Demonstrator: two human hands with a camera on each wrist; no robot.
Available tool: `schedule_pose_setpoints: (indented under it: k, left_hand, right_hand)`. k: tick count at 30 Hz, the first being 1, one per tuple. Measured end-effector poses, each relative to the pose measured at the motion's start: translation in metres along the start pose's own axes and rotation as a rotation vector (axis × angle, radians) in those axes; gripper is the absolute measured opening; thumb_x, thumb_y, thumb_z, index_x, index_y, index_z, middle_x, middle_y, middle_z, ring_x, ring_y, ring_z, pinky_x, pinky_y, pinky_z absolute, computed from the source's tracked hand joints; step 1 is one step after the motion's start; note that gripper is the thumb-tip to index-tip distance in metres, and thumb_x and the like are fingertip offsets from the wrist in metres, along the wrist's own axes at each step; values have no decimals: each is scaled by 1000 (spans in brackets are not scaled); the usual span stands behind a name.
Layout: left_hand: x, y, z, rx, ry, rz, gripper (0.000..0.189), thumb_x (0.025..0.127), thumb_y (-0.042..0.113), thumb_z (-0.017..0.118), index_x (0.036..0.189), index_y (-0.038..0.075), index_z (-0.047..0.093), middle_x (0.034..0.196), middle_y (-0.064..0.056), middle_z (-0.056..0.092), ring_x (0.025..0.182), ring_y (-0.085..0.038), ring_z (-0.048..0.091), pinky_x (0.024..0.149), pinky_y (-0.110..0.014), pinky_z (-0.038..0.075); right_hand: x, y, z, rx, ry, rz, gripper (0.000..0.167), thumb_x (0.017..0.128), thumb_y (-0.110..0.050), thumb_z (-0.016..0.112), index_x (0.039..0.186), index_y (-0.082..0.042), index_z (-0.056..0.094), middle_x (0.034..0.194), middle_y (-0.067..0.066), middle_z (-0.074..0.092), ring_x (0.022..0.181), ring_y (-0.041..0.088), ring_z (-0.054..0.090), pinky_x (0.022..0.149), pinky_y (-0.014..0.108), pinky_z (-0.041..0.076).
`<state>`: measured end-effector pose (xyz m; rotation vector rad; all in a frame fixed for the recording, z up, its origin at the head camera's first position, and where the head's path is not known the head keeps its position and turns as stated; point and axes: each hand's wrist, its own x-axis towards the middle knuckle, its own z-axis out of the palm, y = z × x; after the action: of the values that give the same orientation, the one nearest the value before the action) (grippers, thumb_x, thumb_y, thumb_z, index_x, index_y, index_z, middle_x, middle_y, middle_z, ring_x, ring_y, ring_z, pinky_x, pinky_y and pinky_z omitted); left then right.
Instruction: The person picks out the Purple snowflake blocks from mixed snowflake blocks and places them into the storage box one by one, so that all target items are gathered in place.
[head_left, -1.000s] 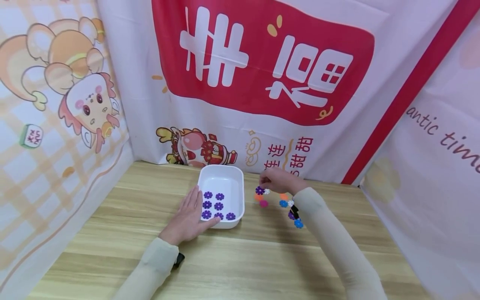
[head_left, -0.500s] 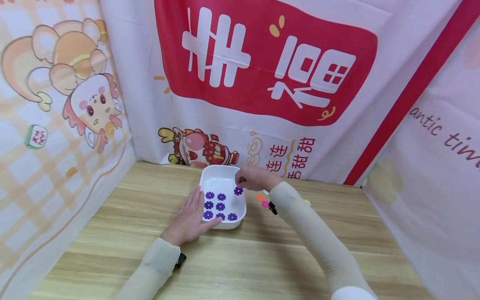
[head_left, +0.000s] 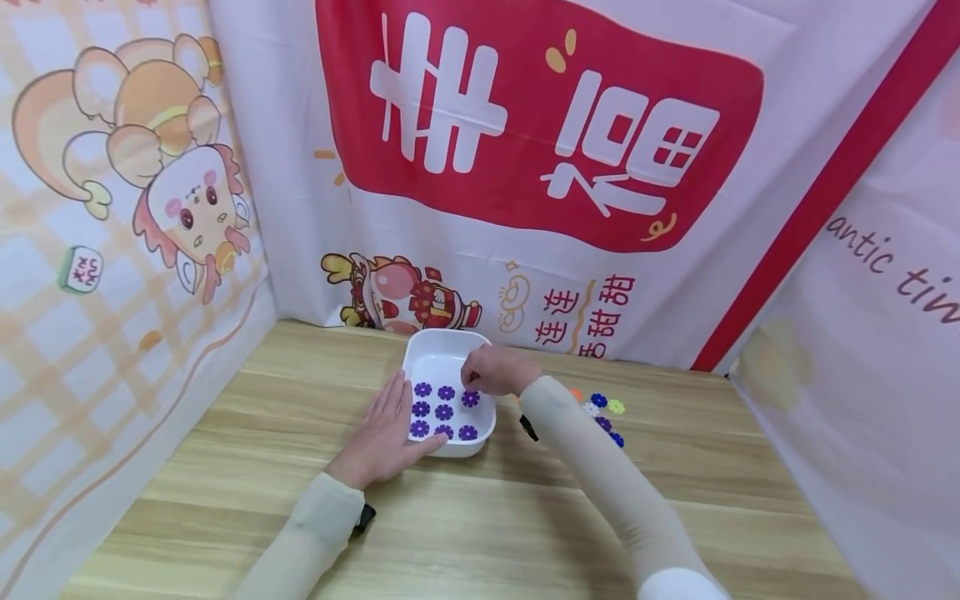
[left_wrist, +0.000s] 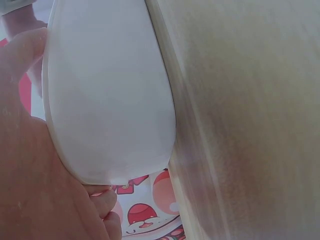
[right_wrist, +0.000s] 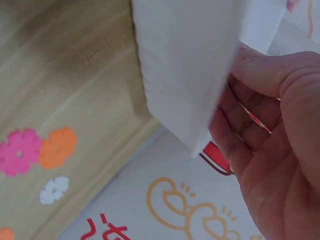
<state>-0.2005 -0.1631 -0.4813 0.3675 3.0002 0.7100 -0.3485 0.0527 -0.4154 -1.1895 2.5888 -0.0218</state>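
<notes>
A white plastic bin (head_left: 412, 354) sits on the table, with several purple flower-shaped discs (head_left: 444, 412) laid out in rows on its floor. My left hand (head_left: 378, 433) rests along the bin's left side, fingers fairly straight, the thumb reaching across the near rim. In the left wrist view the thumb and palm touch the white wall (left_wrist: 110, 95). Inside the bin's right side, my right hand (head_left: 498, 371) pinches a purple flower disc (head_left: 470, 399) at the right end of the middle rows. In the right wrist view the bin wall hides those fingertips.
Right of the bin lie loose flower discs: yellow (head_left: 616, 407), dark blue (head_left: 597, 400), orange (head_left: 576, 394) and others, partly behind the right sleeve. Pink (right_wrist: 19, 152) and white (right_wrist: 54, 189) discs lie near the back edge. Printed cloth (head_left: 675, 292) walls the table (head_left: 465, 533) in.
My right hand has carried a purple disc left from the loose group, over the right rim and down into the bin. My left hand stays at the bin.
</notes>
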Motion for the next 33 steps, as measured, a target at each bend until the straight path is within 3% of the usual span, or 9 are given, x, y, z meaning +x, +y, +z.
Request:
schedule_pose_setpoints:
  k: [13,19,27,33]
  left_hand:
    - [0,0,2,1,-8,16,119,97,78,50,166,-4,2,177,-21,-11,166,-41,-3,135,-58,6]
    - [0,0,1,-10,2,8,117,97,74,54,167,-3,2,177,-20,-12,166,-42,-2,135,-60,7]
    - [0,-1,1,-16,1,15,118,97,76,53,166,-4,1,177,-21,-13,166,-42,-2,135,-60,6]
    - [2,-1,0,-13,15,27,119,96,79,51,166,-5,2,177,-23,-10,166,-43,-1,135,-60,8]
  right_hand:
    - [9,-1,24,60,-36,66,10,100,-18,74,97,-20,83,88,-6,77,78,6,68,76,19,60]
    - [5,2,19,46,31,-21,11,99,-14,75,105,-16,84,100,-1,82,88,9,74,83,19,61]
    - [-34,11,-4,57,148,-91,21,95,-10,78,116,-8,79,111,6,80,99,17,74,93,29,62]
    - [-82,28,-19,63,228,-24,24,94,-13,81,118,-13,79,114,4,80,105,19,75,94,31,63]
